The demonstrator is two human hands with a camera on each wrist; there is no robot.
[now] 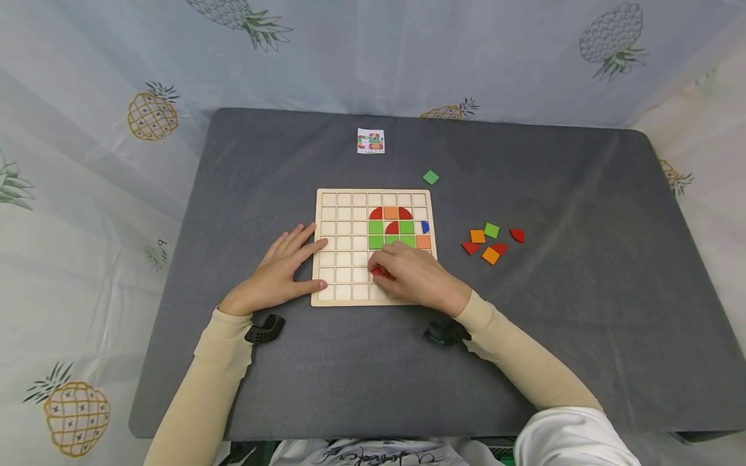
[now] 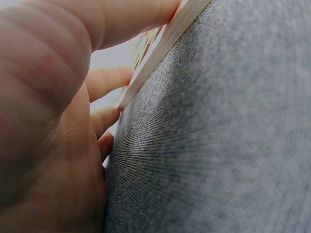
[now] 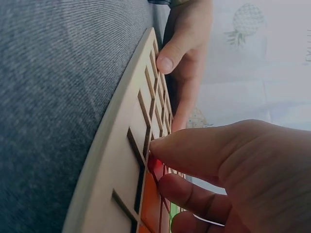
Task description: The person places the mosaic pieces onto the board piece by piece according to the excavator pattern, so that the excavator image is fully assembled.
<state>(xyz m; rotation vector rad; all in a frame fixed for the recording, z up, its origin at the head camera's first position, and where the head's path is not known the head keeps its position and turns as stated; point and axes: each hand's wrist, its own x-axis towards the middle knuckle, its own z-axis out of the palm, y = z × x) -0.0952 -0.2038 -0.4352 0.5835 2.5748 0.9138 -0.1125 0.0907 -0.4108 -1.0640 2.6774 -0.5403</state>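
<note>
With my right hand (image 1: pixel 416 275) I pinch a red piece (image 1: pixel 377 270) between thumb and finger, at the near part of the wooden board (image 1: pixel 344 259). My left hand (image 1: pixel 280 275), fingers spread, touches the board's left edge. Loose pieces (image 1: pixel 491 256) lie to the right; beyond the board lie a green square (image 1: pixel 430 177) and, farther, a small patterned card (image 1: pixel 370 141).

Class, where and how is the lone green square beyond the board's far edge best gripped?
Probably pinch two opposite edges of the green square, coming from above and the right: it lies flat, so its edges offer the likeliest hold, and the board sits close on its near side.
</note>
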